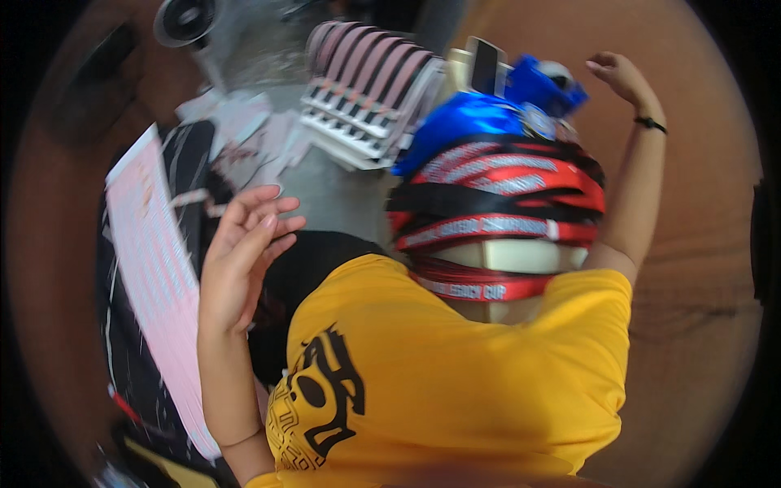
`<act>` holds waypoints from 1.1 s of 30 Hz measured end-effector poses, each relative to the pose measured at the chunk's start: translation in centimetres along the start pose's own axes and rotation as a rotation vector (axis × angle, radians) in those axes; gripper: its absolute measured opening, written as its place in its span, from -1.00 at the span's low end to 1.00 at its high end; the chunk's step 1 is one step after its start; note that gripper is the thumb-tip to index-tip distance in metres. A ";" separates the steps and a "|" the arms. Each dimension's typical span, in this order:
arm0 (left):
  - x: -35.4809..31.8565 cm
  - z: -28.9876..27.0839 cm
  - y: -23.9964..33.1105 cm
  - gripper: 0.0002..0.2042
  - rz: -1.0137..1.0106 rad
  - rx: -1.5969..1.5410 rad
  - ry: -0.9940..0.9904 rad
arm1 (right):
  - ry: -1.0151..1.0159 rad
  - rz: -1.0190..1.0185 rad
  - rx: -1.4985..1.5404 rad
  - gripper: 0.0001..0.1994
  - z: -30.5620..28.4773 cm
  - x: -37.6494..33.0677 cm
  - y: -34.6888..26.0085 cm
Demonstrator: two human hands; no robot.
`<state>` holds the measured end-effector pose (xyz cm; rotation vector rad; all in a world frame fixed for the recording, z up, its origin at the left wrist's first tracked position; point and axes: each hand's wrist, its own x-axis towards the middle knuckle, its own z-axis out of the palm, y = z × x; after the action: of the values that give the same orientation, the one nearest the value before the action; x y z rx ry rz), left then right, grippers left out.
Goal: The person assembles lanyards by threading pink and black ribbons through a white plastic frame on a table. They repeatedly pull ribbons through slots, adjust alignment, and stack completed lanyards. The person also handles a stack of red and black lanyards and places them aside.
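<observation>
The left hand [244,260] is up, fingers loosely bent, near a long pink sheet [159,276]; the right hand [625,77] is held out beside shiny blue plastic [537,85], with a black band [651,124] on its wrist; a phone [486,69] is near the blue plastic; red and black ribbons [504,228] lie heaped before the yellow shirt [455,366]; a striped stack [370,61] sits nearby.

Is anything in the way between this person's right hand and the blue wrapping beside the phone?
Nothing visible is. Only brown background shows in the gap between the right hand and the blue wrapping. The phone is on the wrapping's other side.
</observation>
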<state>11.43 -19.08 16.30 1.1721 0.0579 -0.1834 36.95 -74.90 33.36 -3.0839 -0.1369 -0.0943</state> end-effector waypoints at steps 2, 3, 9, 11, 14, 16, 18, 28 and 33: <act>-4.6 -1.7 2.8 -0.64 0.138 0.169 0.153 | -0.018 -0.226 0.111 -0.60 0.2 3.0 -8.2; -7.0 -2.3 3.6 -0.65 0.229 0.220 0.209 | -0.063 -0.367 0.126 -0.63 1.4 4.9 -12.8; -11.3 -3.9 3.1 -0.70 0.317 0.355 0.526 | -0.123 -0.802 0.052 -0.77 3.3 5.0 -27.4; -10.1 -3.3 2.4 -0.71 0.153 0.503 0.455 | -0.193 -0.721 0.032 -0.75 2.3 2.6 -28.1; -7.2 -1.6 1.6 -0.66 0.087 0.714 0.185 | -0.157 -0.632 0.075 -0.78 0.6 -2.2 -24.2; -4.6 -0.1 1.2 -0.64 0.096 0.849 0.043 | -0.114 -0.521 0.102 -0.82 -0.6 -5.1 -19.7; -1.5 1.8 0.4 -0.63 0.161 0.964 -0.126 | -0.092 -0.405 0.212 -0.82 -0.6 -7.8 -14.8; 8.6 13.8 -3.3 -0.44 0.439 1.127 -0.638 | -0.246 0.005 0.667 -0.79 5.6 -14.7 -1.6; 10.0 17.4 -4.5 -0.39 0.540 1.166 -0.710 | -0.247 -0.095 0.590 -0.83 7.6 -14.1 -1.0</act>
<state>19.65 -37.91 17.58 2.1473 -1.1141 -0.1382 23.26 -74.70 24.91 -2.4862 -0.2657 0.2744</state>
